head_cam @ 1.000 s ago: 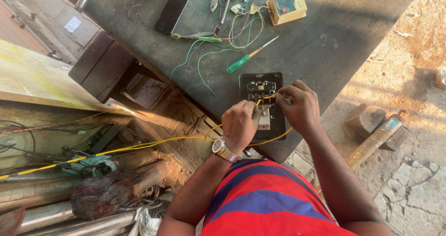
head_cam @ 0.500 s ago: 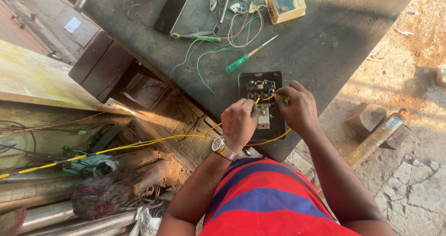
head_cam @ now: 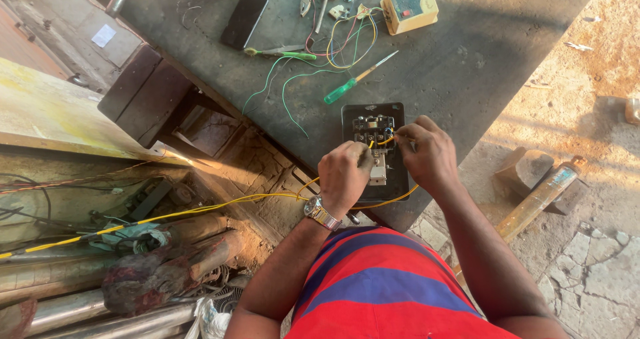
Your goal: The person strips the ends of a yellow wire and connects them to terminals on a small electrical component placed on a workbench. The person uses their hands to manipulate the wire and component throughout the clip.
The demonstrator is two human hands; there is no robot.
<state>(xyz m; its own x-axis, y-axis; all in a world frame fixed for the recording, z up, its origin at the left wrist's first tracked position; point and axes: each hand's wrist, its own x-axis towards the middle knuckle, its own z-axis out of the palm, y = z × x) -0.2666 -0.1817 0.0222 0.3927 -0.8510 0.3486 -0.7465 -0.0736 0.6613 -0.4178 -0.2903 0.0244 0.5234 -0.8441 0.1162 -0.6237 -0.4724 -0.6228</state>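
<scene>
Pinching one yellow wire, both hands, left hand and right hand, work over one black switch box; one green screwdriver lies near.

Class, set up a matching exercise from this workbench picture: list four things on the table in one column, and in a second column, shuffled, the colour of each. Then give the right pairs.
Things:
1. screwdriver handle
2. phone
3. meter box
4. wire at the hands

Colours:
A. black
B. yellow, running off to the left
C. green
D. cream with a blue-green face

Pairs: 1-C, 2-A, 3-D, 4-B

The left hand and right hand both work the wire at the black switch box.
</scene>
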